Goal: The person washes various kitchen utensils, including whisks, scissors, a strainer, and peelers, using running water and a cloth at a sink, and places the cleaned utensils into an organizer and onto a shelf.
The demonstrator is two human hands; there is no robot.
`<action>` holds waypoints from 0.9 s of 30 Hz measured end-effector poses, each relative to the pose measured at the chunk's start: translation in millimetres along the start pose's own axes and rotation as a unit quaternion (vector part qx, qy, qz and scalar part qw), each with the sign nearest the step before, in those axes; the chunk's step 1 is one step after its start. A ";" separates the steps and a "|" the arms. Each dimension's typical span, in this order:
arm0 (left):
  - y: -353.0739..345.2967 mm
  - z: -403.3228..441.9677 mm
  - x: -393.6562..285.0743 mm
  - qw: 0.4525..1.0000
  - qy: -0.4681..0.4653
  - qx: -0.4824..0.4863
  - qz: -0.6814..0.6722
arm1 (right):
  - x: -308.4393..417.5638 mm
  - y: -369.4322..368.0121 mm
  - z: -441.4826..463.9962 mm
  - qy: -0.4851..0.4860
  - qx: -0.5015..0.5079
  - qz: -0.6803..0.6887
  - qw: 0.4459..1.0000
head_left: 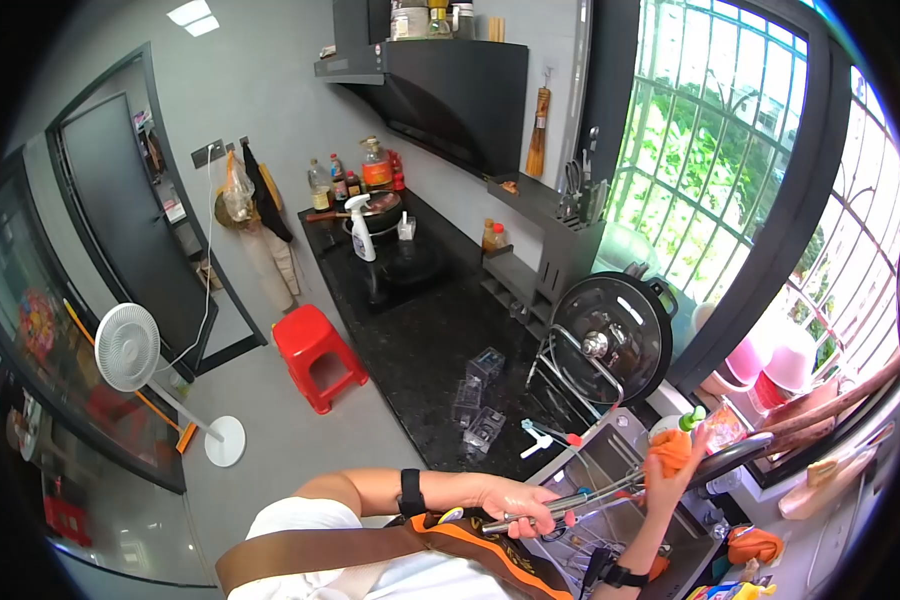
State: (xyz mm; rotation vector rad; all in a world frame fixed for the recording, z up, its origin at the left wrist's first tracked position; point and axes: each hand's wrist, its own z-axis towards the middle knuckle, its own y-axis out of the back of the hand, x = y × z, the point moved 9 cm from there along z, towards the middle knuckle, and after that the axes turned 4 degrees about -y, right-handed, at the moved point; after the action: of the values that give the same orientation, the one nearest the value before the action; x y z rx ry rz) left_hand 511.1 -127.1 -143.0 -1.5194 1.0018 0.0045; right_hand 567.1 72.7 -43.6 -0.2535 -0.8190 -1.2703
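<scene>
My left hand [532,505] is closed around one end of long metal tongs [595,496], held at a slant above the sink [692,548]. In my right hand [660,492] is a bunched orange cloth [669,450], at the far end of the tongs. The fingers partly hide where cloth and metal meet. Beside the cloth is the dark curved faucet [735,458]. Below my hands, several metal utensils lie in the sink, partly hidden by my right forearm.
A glass-lidded pan [612,338] stands in a rack behind the sink. Clear plastic containers [478,400] and a white spray bottle [360,230] are on the black counter [430,345]. A red stool [320,355] and white fan [128,347] stand on the floor. Another orange cloth [754,545] lies right.
</scene>
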 end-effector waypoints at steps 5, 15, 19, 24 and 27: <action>3.2 -7.9 2.6 0.999 0.026 0.021 0.009 | -63.6 -20.5 2.2 -0.236 0.124 0.219 0.939; 21.4 3.0 -4.2 0.987 -0.067 -0.060 0.134 | -122.6 -21.9 -28.9 -0.442 -0.229 0.418 0.760; 28.5 -0.2 -7.4 0.965 -0.112 -0.054 0.232 | -82.6 -22.7 -15.6 -0.344 -0.111 0.603 0.711; 27.4 -26.1 -83.5 0.717 -0.421 -0.234 0.504 | 5.8 6.2 -4.2 -0.216 -0.124 0.600 0.761; -9.7 -7.7 -89.1 0.745 -0.226 -0.359 0.515 | 16.9 -76.4 -32.0 -0.284 0.093 0.492 0.818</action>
State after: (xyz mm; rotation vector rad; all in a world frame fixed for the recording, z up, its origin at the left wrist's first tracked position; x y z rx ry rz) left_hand 457.1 -83.8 -85.5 -1.2807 1.3774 1.6385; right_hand 511.3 17.3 -74.6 -0.8055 -1.0915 -0.1055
